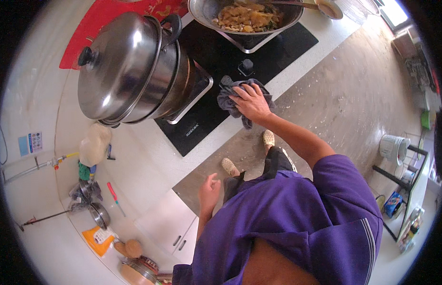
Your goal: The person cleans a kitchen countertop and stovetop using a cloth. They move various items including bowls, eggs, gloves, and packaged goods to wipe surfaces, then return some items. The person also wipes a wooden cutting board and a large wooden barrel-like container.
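Note:
My right hand (pixel 252 103) presses on a crumpled dark grey cloth (pixel 228 101) at the front edge of a black glass gas stove (pixel 210 46), below its control knob (pixel 246 66). The fingers lie spread over the cloth; whether they grip it cannot be told. My left hand (pixel 209 188) hangs in front of my body beside the counter, its fingers partly bent and holding nothing. A large lidded steel steamer pot (pixel 124 71) stands on the left burner. On the other burner sits a wok (pixel 203 16) of cooked food (pixel 247 17).
A ladle (pixel 329 10) lies at the wok's right. On the white counter (pixel 146 153) are a red-handled knife (pixel 112 191), steel bowls (pixel 99 215), an orange packet (pixel 99 242) and a plastic bag (pixel 95 144). A white bucket (pixel 394 148) stands at the far right.

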Available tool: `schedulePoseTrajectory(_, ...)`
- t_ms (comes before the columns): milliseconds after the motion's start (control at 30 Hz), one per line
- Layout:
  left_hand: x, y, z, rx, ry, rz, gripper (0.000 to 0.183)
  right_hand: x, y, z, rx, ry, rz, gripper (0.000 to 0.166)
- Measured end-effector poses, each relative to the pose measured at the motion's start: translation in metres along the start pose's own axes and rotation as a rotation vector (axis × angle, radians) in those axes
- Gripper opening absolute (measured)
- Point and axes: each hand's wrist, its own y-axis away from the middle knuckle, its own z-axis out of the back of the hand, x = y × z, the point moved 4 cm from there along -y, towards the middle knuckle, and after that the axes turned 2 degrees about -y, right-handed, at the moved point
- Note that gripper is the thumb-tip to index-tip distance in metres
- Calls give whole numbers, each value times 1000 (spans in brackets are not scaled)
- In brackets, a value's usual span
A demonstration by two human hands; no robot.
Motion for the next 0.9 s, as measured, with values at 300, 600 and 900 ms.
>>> schedulePoseTrajectory(300,-5,32,-39,-31,65,87,33,-226,85,72,-264,158,-393,25)
schedulePoseTrajectory(600,102,136,-83,-227,140,312,32,45,65,26,186,-267,111,37)
schedulePoseTrajectory(900,144,268,-133,-495,437,645,32,400,28,-138,419,-167,853,53)
